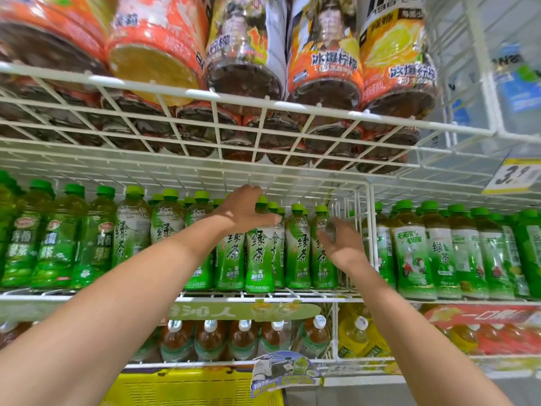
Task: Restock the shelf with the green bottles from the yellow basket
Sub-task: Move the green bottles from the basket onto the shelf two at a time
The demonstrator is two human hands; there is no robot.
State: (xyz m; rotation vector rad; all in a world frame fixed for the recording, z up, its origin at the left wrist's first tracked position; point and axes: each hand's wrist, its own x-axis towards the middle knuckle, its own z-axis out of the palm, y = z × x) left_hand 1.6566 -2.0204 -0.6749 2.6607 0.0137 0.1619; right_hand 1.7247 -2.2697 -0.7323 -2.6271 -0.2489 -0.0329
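With my left hand cupped over the green bottles on the shelf and my right hand open and empty, I judged squaring the row before returning to the yellow basket below was best.

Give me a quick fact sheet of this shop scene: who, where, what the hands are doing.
place: wire shelf of drinks
left hand: over the caps of the green bottles
right hand: open, beside the row's end bottle
held: cannot tell for the left, nothing in the right
basket: yellow, below, contents hidden
shelf above: orange-labelled bottles
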